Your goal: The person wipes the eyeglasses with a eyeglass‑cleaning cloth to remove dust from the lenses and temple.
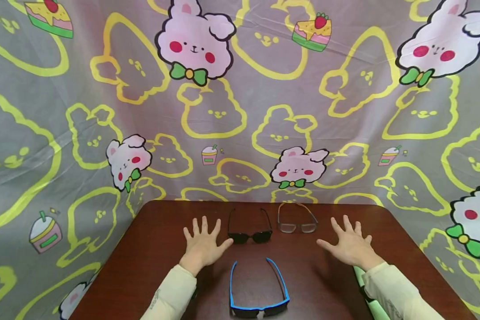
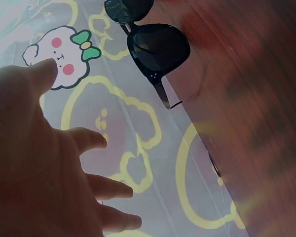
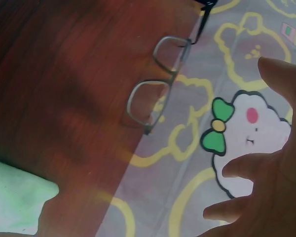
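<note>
My left hand (image 1: 205, 247) is held with fingers spread, its thumb near black sunglasses (image 1: 250, 237) in the head view; it holds nothing. On the right, my other hand (image 1: 350, 246) also has its fingers spread and holds nothing. Clear glasses (image 1: 298, 228) lie to the left of it, farther back. Between the forearms, nearer the front, lie blue-framed glasses (image 1: 259, 307) with dark lenses. The left wrist view shows the black sunglasses (image 2: 158, 52) beyond the left hand (image 2: 44, 163). In the right wrist view are the clear glasses (image 3: 173, 74) and the right hand (image 3: 271, 173).
A light green cloth-like item (image 1: 370, 295) lies partly under the right forearm, and shows at the lower left of the right wrist view (image 3: 19, 197). The dark red-brown table (image 1: 144, 249) meets a patterned curtain (image 1: 240, 102) at its back and sides.
</note>
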A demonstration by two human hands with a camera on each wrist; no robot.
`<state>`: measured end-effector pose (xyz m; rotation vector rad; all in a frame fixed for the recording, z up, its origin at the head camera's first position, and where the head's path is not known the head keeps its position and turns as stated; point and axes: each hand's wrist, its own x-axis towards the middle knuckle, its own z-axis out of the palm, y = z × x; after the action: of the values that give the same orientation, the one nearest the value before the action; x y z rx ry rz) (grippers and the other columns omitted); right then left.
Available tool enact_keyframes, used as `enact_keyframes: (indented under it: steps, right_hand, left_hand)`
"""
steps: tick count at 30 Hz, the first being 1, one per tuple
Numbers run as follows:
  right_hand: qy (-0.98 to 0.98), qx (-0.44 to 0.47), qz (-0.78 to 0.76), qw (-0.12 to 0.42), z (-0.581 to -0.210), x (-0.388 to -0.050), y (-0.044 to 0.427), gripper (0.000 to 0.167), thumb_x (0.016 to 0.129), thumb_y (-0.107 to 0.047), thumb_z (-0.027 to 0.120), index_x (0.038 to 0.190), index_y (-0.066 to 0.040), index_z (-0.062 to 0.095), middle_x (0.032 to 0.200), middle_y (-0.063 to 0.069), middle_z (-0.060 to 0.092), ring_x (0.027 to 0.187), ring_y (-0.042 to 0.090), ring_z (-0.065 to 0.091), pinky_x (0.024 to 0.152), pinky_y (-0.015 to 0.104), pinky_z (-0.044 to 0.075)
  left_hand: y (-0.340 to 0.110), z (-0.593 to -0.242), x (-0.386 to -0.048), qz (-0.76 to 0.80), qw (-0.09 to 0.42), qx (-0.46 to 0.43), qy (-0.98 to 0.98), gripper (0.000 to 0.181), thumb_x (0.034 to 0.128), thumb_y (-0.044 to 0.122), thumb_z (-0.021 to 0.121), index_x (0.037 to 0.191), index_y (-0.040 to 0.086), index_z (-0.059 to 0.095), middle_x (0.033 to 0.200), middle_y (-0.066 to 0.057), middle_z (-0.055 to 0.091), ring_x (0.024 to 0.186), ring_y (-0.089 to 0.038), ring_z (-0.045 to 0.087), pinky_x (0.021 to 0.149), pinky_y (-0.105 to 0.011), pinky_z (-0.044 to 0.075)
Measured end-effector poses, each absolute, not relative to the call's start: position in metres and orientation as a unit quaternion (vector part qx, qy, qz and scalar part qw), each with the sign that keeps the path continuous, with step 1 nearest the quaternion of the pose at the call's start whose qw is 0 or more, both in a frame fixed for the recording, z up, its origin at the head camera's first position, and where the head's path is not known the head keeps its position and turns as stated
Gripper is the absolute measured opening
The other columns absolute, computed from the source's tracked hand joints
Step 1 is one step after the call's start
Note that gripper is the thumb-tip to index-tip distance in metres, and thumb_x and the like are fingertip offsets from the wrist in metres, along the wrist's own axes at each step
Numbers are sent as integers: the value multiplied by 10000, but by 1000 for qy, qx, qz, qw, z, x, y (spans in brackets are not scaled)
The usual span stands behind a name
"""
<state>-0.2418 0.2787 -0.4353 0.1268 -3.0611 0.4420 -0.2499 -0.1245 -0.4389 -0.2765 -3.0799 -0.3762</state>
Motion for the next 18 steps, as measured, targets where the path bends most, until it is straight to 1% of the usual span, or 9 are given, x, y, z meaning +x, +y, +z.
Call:
enact_keyframes:
  steps: [4, 13, 18]
  right_hand:
    - [-989, 42, 142, 16, -438, -244, 278, 1052, 778, -784, 446, 1456, 4, 285, 1452, 387, 106, 1240, 677, 54, 822, 825, 56]
    - [-990, 44, 132, 20, -441, -241, 277, 1035, 786, -764, 465, 1454, 7, 292, 1454, 386, 116, 1243, 673, 70, 824, 827, 75]
    - [-988, 52, 141, 33, -439, -239, 275, 1007, 793, -732, 503, 1449, 6, 307, 1458, 381, 125, 1252, 665, 68, 840, 816, 81]
  left_hand:
    - [-125, -438, -251, -119, 12, -87, -989, 772, 897, 651, 410, 1493, 175, 290, 1514, -281, 129, 1362, -515, 7, 1006, -698, 10]
    - [-122, -442, -246, -111, -2, -83, -990, 771, 896, 651, 415, 1499, 191, 274, 1520, -271, 117, 1363, -510, -6, 1009, -695, 5]
    - [-125, -443, -244, -108, 6, -79, -991, 785, 887, 679, 388, 1501, 204, 268, 1522, -265, 120, 1365, -506, 0, 1013, -692, 18]
